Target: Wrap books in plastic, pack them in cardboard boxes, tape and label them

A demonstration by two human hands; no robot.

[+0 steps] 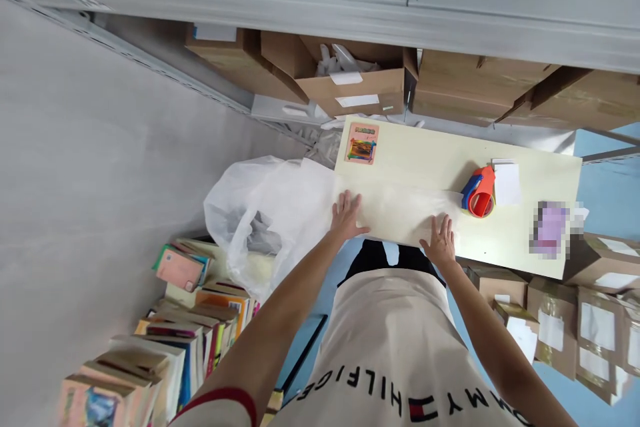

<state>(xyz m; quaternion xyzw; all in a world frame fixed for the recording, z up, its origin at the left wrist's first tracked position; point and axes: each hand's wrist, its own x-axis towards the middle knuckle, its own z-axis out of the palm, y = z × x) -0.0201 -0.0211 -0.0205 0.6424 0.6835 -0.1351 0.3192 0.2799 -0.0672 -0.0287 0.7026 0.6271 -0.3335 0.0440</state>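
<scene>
A translucent white plastic bag [410,210] lies flat along the near edge of the pale table [425,147]. On its left part rests my left hand [346,217], fingers spread and palm down. My right hand [440,240] lies flat on the right part, fingers stretched out. Just beyond the right hand stands a red and blue tape dispenser [480,192] with a roll of tape. A small pink book [362,143] with a colourful cover lies at the table's far left corner.
A large white plastic bag [280,207] bulges left of the table. Stacked books [180,333] stand at lower left. White cards [507,182] and a blurred purple item [550,228] lie on the right. Open cardboard boxes [355,90] fill the shelf behind; taped boxes [553,320] stand at lower right.
</scene>
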